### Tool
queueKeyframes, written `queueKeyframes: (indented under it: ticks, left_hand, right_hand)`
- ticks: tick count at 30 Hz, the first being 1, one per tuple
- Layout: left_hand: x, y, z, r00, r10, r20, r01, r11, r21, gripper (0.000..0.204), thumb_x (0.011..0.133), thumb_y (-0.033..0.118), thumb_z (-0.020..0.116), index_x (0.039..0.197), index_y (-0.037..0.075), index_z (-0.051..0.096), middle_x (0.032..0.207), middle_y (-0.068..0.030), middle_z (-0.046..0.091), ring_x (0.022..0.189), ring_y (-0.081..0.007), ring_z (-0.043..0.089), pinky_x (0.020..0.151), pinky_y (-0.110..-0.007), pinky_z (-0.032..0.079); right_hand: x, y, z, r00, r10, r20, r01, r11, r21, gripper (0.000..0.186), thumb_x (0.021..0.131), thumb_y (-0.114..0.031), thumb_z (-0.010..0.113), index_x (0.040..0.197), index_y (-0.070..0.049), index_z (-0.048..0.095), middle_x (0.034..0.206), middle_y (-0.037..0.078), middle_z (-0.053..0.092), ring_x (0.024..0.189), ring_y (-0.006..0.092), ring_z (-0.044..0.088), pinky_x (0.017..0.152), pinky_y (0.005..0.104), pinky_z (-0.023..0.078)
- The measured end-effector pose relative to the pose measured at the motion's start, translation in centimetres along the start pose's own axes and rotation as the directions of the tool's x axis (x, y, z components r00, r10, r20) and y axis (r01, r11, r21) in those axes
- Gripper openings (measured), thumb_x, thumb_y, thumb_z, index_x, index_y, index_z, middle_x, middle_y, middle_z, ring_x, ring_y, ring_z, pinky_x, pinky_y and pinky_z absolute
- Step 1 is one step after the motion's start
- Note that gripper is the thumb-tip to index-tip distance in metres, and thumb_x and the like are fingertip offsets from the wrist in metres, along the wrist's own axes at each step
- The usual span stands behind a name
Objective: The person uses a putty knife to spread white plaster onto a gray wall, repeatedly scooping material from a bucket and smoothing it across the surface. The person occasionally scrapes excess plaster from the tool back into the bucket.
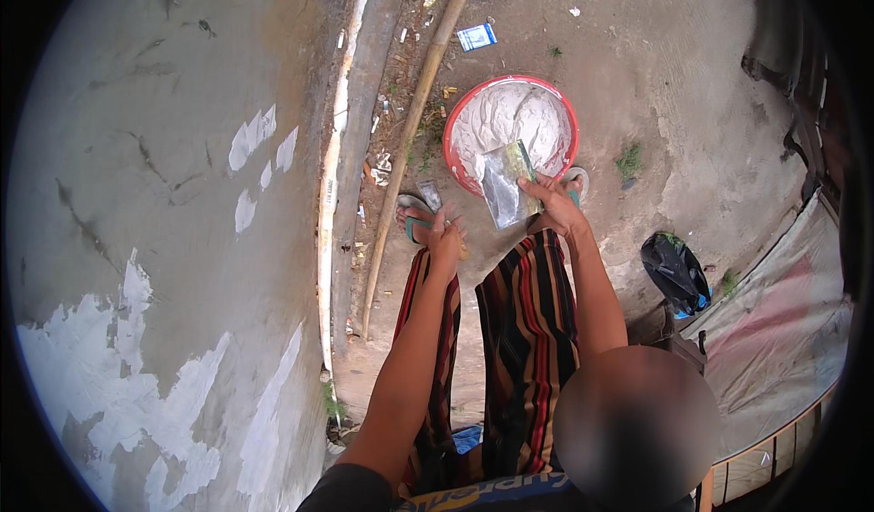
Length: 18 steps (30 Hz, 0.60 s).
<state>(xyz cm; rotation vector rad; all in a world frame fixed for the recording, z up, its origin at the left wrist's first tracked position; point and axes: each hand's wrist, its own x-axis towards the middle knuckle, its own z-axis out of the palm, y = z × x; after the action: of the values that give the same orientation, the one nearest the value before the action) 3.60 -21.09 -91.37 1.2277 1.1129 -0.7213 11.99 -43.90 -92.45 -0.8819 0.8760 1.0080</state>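
Observation:
A round red tub on the ground holds thick whitish paste with a ridged surface. In my right hand is a wide flat putty blade, a grey smeared rectangular sheet with a yellow-green edge; my fingers are closed on its right side, and it overlaps the tub's near rim. My left hand, a little blurred, is closed round a small putty knife whose grey blade points away from me. It is left of the tub, above my left sandalled foot.
A wall with white patches fills the left side. Beside it lie a white-streaked pipe and a wooden pole among litter. A blue-and-white packet lies beyond the tub. A black plastic bag and a pale tarp are at right.

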Motion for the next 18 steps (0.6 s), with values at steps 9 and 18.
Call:
queueKeyframes:
  ticks: [9,18]
  left_hand:
    - [-19.3,1.8,-9.0,0.919,0.373,-0.124,-0.131,0.588,0.798,0.058,0.092,0.023,0.053,0.137,-0.002,0.025,0.091,-0.0297,0.063,0.089,-0.0487,0.061,0.079,-0.054,0.046]
    - [-43.7,12.7,-9.7,0.808,0.583,-0.086,-0.297,0.529,0.795,0.037,0.095,0.037,0.049,0.117,0.008,0.054,0.081,-0.0292,0.063,0.077,-0.0478,0.063,0.068,-0.055,0.048]
  right_hand:
    - [-19.5,-8.7,3.6,0.826,-0.321,0.463,0.276,0.947,0.165,0.017,0.082,-0.010,0.067,0.098,-0.003,0.064,0.084,-0.004,0.058,0.075,0.0078,0.049,0.067,0.0247,0.034]
    - [-42.4,-25.5,19.0,0.631,-0.513,0.583,0.467,0.850,0.243,0.036,0.084,-0.010,0.065,0.117,0.000,0.058,0.108,0.009,0.067,0.101,0.0197,0.063,0.091,0.0346,0.047]
